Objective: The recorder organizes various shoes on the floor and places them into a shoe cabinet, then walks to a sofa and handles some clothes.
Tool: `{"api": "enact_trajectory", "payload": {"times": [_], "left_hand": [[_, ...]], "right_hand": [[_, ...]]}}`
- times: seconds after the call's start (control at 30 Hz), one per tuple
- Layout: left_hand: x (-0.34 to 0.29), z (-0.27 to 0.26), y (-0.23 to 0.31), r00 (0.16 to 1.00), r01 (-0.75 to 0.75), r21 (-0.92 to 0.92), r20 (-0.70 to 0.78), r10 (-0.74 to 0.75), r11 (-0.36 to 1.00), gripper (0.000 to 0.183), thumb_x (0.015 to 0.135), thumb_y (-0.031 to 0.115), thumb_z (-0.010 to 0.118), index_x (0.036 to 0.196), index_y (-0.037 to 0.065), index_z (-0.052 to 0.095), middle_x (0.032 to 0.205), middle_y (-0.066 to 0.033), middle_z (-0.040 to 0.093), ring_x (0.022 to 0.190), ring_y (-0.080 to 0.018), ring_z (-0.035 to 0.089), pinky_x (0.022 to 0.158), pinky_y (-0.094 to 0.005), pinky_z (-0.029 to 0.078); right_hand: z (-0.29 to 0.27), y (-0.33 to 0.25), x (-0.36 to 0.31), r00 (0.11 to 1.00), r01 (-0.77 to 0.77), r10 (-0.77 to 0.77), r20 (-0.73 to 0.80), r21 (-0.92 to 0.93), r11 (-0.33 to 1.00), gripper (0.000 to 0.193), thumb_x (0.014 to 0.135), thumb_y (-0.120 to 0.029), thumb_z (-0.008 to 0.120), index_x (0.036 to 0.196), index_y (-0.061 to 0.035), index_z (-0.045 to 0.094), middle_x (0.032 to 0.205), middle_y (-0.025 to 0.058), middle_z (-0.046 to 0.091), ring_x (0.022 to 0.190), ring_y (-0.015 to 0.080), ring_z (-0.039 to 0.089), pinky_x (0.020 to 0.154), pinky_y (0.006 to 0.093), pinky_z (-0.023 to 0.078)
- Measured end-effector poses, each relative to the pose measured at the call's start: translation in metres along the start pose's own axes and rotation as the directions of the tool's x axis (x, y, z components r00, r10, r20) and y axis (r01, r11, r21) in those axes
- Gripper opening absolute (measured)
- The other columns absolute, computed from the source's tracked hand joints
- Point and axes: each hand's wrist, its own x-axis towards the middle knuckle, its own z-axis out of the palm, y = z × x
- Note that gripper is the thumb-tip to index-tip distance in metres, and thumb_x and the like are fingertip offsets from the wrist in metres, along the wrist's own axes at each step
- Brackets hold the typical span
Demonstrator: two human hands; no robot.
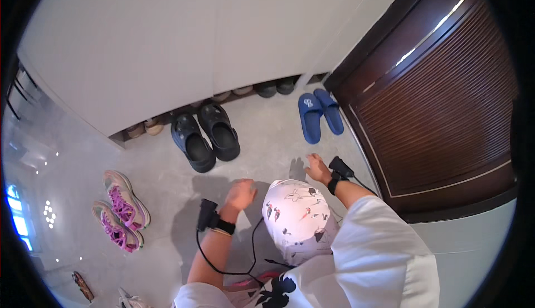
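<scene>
My left hand (241, 194) hangs above the floor near the toes of my bent, patterned white trouser leg (298, 210). Its fingers are loosely bent and slightly apart, with nothing visible in them. On the other side of that knee, my right hand (319, 169) is empty, its fingers apart. It is closest to the blue slides (310, 120), a pair side by side by the door. Ahead of my left hand sit black clogs (199, 149), heels toward me. Pink and beige sneakers (121, 202) with purple laces stand farther left.
A white cabinet (156, 46) runs across the far side, with more shoes (266, 89) tucked beneath it. The dark brown louvred door (434, 107) stands at right. A small brown object (83, 286) lies lower left. Black devices with cables are strapped to both wrists.
</scene>
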Motion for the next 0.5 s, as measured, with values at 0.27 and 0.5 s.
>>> {"api": "enact_trajectory", "payload": {"times": [0.27, 0.5], "left_hand": [[0.083, 0.047, 0.017, 0.972, 0.206, -0.032, 0.125, -0.201, 0.978, 0.041, 0.077, 0.022, 0.056, 0.110, -0.001, 0.052, 0.110, -0.0216, 0.053, 0.102, -0.0356, 0.051, 0.088, -0.0393, 0.042], [0.217, 0.085, 0.057, 0.963, 0.150, 0.060, 0.219, -0.159, 0.987, 0.051, 0.078, 0.023, 0.056, 0.120, -0.002, 0.041, 0.120, -0.0222, 0.046, 0.111, -0.0347, 0.045, 0.094, -0.0383, 0.037]], "right_hand": [[0.027, 0.085, 0.088, 0.959, -0.203, 0.233, -0.159, 0.183, 0.962, 0.056, 0.067, -0.016, 0.066, 0.113, 0.0061, 0.042, 0.111, 0.0248, 0.047, 0.107, 0.0384, 0.043, 0.093, 0.0398, 0.035], [0.005, 0.183, 0.189, 0.880, -0.294, 0.321, -0.351, 0.128, 0.947, 0.074, 0.058, -0.024, 0.078, 0.114, 0.0054, 0.040, 0.118, 0.0236, 0.043, 0.111, 0.0357, 0.039, 0.094, 0.0397, 0.034]]}}
